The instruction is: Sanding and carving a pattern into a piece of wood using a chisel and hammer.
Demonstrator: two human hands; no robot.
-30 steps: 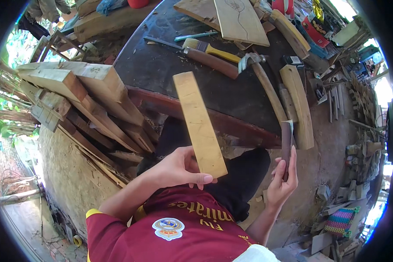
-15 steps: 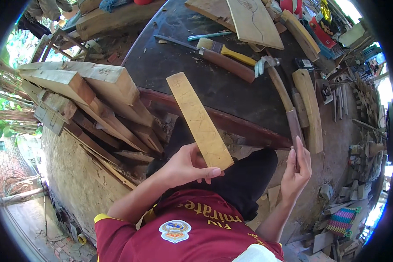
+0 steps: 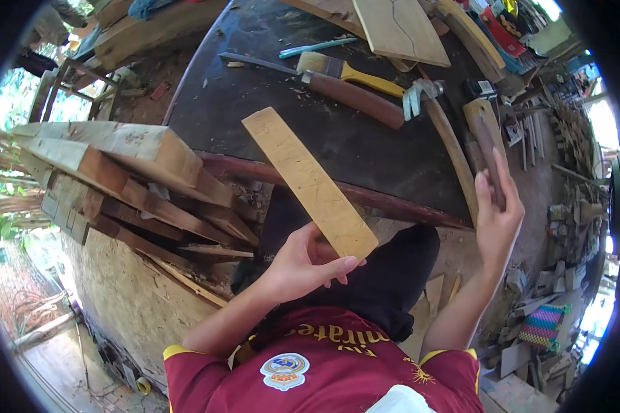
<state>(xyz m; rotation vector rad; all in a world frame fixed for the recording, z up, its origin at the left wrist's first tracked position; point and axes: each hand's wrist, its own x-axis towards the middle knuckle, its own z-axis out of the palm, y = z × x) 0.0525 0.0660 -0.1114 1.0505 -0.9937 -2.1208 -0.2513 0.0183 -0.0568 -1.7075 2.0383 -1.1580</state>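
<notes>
A flat, pale wooden block (image 3: pixel 303 175) slants up and to the left over the table's near edge. My left hand (image 3: pixel 313 265) is closed round its lower end, with the thumb along the near corner and the other fingers partly hidden behind. Over at the right, my right hand (image 3: pixel 497 217) grips a narrow dark brown strip (image 3: pixel 490 141), thumb and fingers pressed along its sides. What kind of piece it is cannot be made out. The strip points up and away, above the table's right side. Just left of it lies a hammer (image 3: pixel 451 148), its metal claw head farthest from me.
On the dark table (image 3: pixel 255 96) lie a paintbrush (image 3: pixel 355 73), a wooden-handled chisel-like tool (image 3: pixel 351 98), a light-blue pen (image 3: pixel 317 47) and a board with a drawn curve (image 3: pixel 403 34). Thick timber beams (image 3: pixel 155 148) lean at the left. A woven colourful mat (image 3: pixel 544 325) rests at the lower right.
My right hand has lifted the dark strip up and to the right, clear of the hammer handle. The block in my left hand has tilted further left.
</notes>
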